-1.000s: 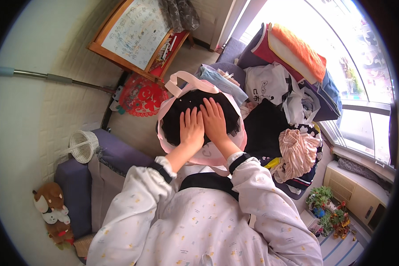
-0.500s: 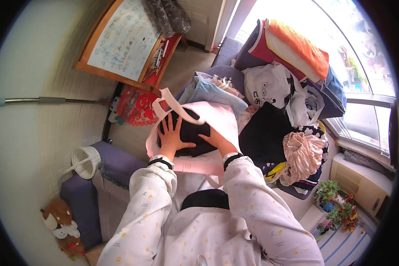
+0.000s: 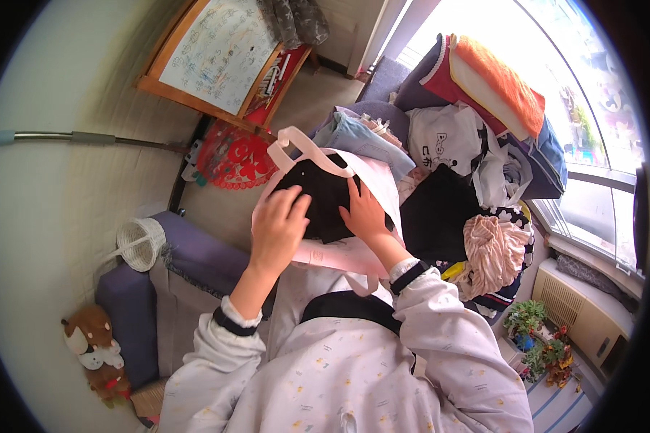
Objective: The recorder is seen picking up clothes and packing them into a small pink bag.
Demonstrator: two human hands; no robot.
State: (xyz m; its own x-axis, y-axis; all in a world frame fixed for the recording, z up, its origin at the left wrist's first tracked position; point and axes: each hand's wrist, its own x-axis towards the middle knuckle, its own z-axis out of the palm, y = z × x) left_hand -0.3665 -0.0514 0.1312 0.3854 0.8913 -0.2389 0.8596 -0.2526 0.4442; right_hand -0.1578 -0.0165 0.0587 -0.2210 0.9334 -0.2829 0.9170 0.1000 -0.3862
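Note:
A pale pink tote bag [image 3: 374, 173] stands in front of me with its mouth toward me and its handles up. Folded black cloth [image 3: 325, 195] lies inside it. My left hand [image 3: 278, 227] is over the bag's left side, fingers loosely bent and apart, with nothing seen in them. Its fingertips are close to the black cloth; whether they touch it I cannot tell. On the other side, my right hand [image 3: 368, 216] reaches into the mouth, thumb and fingers spread along the cloth and the right inner wall. Folded light blue denim [image 3: 354, 136] lies just behind the bag.
To the right, a heap holds black cloth [image 3: 440, 213], a crumpled peach garment [image 3: 495, 245] and a white printed bag [image 3: 446, 137]. Folded towels [image 3: 498, 83] rise behind it by the window. Potted plants [image 3: 531, 325] stand at right; a white basket [image 3: 140, 244] and whiteboard [image 3: 217, 61] at left.
My left hand has lifted off the black cloth and drawn back toward the bag's near left edge, its fingers bending. My right hand has shifted slightly right, still inside the bag.

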